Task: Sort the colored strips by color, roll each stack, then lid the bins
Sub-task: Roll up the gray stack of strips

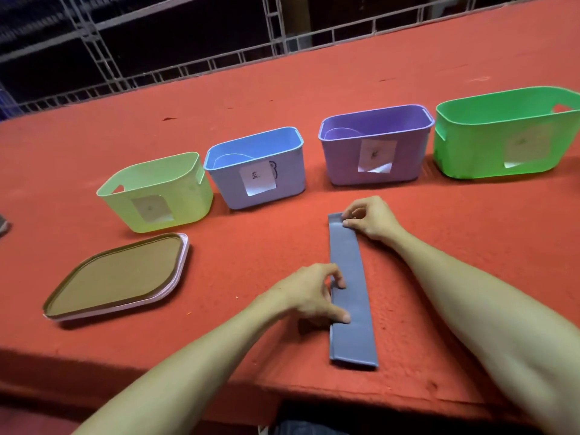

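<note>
A stack of blue-grey strips [350,296] lies lengthwise on the red table, running from near the front edge toward the bins. My right hand [368,219] pinches the stack's far end between thumb and fingers. My left hand [314,295] presses fingertips on the stack's left edge near its middle. Behind stand open bins in a row: pale yellow-green [175,202], blue [282,180], purple [405,166] and bright green [470,152], each with a paper label. A stack of lids [116,277], brown on top and pink beneath, lies at the left.
The red cloth table [470,246] ends at a front edge just below the strips. A metal railing [188,67] runs along the far side. A dark object [2,226] shows at the left border.
</note>
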The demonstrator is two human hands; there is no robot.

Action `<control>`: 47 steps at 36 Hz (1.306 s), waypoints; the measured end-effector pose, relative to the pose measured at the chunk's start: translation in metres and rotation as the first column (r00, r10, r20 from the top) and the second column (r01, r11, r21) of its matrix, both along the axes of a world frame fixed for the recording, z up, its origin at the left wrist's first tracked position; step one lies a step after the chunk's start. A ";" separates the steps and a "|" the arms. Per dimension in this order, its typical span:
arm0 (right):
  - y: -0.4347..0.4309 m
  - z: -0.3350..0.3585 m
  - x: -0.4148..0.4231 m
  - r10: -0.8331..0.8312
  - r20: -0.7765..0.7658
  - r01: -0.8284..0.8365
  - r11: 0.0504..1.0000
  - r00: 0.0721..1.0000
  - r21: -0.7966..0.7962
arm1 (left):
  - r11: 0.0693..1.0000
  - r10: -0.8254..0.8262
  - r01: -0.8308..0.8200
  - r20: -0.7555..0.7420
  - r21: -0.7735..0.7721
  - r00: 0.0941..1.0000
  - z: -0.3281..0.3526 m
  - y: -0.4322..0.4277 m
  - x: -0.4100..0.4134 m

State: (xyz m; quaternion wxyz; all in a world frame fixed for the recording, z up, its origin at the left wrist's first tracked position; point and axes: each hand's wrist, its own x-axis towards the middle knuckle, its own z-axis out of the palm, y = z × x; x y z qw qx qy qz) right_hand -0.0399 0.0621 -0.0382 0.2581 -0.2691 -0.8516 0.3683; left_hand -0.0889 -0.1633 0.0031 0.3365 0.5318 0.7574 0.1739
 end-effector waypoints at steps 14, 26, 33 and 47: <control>0.007 -0.012 -0.003 -0.014 -0.042 0.013 1.000 0.999 -0.014 | 0.826 0.375 -0.384 0.107 0.412 0.921 -0.025 0.099 -0.073; 0.009 -0.014 -0.003 -0.030 -0.042 0.030 1.000 0.999 -0.004 | 0.757 0.327 -0.378 0.191 0.533 0.925 -0.048 0.122 -0.086; 0.008 -0.013 -0.003 -0.017 -0.069 0.015 0.999 0.998 -0.033 | 0.748 0.319 -0.392 0.228 0.536 0.920 -0.050 0.126 -0.089; 0.009 -0.012 -0.003 0.018 -0.204 -0.036 0.996 0.979 -0.085 | 0.712 0.288 -0.260 0.066 0.652 0.955 -0.048 0.124 -0.087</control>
